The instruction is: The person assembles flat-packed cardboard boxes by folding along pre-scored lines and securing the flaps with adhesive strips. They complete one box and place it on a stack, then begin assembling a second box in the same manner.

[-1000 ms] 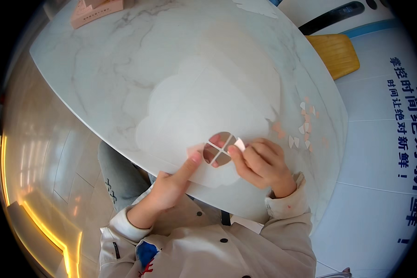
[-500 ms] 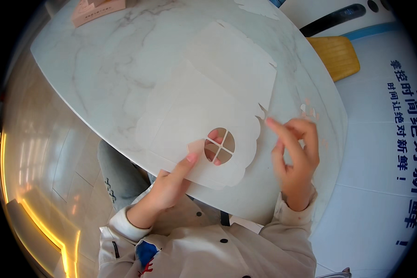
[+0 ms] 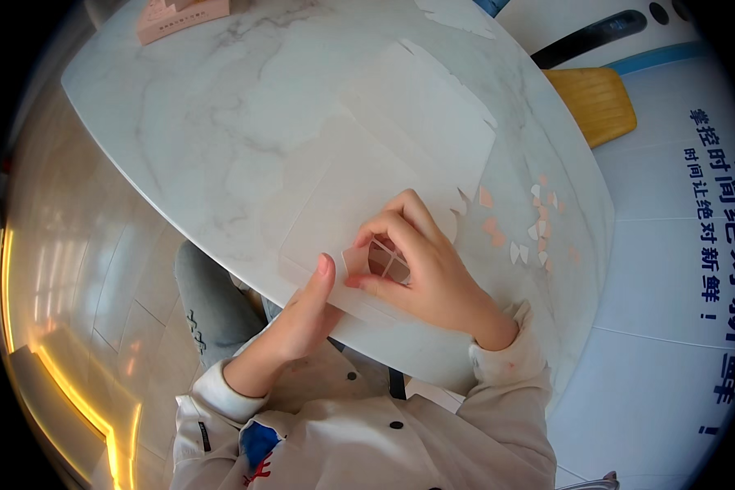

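A white die-cut card sheet (image 3: 343, 204) with a scalloped edge reaches over the near table edge. Four-pane bars cross its round window opening (image 3: 389, 260), which my right hand partly covers. My left hand (image 3: 296, 320) supports the sheet at its near side, thumb above and fingers underneath; some fingertips show through the opening. My right hand (image 3: 425, 265) is over the window, index finger and thumb closed on a small pale pink card flap (image 3: 355, 263) at the window's left side.
Small pink and white card scraps (image 3: 541, 224) lie right of the sheet on the marble-patterned table (image 3: 188, 122). Another notched white sheet (image 3: 457, 18) is at the far edge, a pink box (image 3: 184, 18) at far left. A wooden chair seat (image 3: 592, 104) stands beyond the right edge.
My right hand has moved left from beside the sheet to the window and taken the pink flap. My left thumb has come off that flap. The scraps are now uncovered.
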`<state>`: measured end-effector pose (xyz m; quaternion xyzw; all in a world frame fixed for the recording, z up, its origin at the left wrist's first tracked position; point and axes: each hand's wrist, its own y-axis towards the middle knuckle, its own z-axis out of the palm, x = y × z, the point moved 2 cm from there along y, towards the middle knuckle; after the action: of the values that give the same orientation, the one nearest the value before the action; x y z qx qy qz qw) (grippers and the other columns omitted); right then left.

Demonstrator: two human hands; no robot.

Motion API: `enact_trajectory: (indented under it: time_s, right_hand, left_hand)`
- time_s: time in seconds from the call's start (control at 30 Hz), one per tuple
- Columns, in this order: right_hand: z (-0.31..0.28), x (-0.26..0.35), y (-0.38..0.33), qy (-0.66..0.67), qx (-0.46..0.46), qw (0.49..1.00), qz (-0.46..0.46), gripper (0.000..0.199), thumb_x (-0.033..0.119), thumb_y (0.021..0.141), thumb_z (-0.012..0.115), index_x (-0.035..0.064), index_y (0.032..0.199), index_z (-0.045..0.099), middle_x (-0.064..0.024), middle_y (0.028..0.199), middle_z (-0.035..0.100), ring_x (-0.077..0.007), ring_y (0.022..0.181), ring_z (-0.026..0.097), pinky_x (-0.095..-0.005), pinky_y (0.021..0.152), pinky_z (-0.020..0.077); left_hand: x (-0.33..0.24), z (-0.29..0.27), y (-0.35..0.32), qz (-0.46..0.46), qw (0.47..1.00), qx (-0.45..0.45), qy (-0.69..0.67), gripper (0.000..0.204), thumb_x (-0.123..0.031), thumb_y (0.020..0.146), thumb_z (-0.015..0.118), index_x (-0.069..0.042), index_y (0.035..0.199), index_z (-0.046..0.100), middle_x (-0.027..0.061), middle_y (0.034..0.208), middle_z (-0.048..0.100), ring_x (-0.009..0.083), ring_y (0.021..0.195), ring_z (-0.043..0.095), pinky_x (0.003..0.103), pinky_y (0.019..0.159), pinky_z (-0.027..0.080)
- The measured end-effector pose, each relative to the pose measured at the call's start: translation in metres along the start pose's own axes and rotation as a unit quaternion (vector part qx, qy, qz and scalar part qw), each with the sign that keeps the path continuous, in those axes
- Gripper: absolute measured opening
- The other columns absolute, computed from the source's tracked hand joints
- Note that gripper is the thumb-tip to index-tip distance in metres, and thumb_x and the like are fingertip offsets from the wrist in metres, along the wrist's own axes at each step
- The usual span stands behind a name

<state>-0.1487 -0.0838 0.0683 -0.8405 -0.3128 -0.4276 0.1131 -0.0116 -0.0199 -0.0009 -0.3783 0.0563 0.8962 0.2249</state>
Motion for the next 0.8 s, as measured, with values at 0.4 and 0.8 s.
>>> enact_trajectory:
  time_s: [0.4, 0.8]
  right_hand:
    - [-0.025, 0.000, -0.008, 0.052, -0.063, 0.996, 0.027, 0.026, -0.003, 0.077, 0.076, 0.0057, 0.075, 0.052, -0.0020, 0.076, 0.057, -0.0142, 0.069, 0.054, -0.0240, 0.056, 0.0393]
    - [-0.002, -0.011, -0.006, -0.204, -0.077, 0.967, -0.130, 0.023, 0.002, 0.075, 0.075, 0.0049, 0.095, 0.065, -0.0067, 0.095, 0.055, -0.0227, 0.083, 0.058, -0.0335, 0.071, 0.0476]
  left_hand:
    - [-0.004, 0.006, 0.004, 0.010, 0.993, -0.100, -0.067, 0.064, -0.048, 0.106, 0.025, 0.004, 0.136, 0.047, 0.0116, 0.133, 0.054, 0.0230, 0.124, 0.050, 0.038, 0.106, 0.038]
    - [-0.031, 0.003, -0.020, 0.131, 0.912, -0.245, 0.302, 0.021, -0.010, 0.102, 0.050, 0.003, 0.104, 0.066, 0.0079, 0.098, 0.064, 0.0168, 0.089, 0.057, 0.029, 0.080, 0.045]
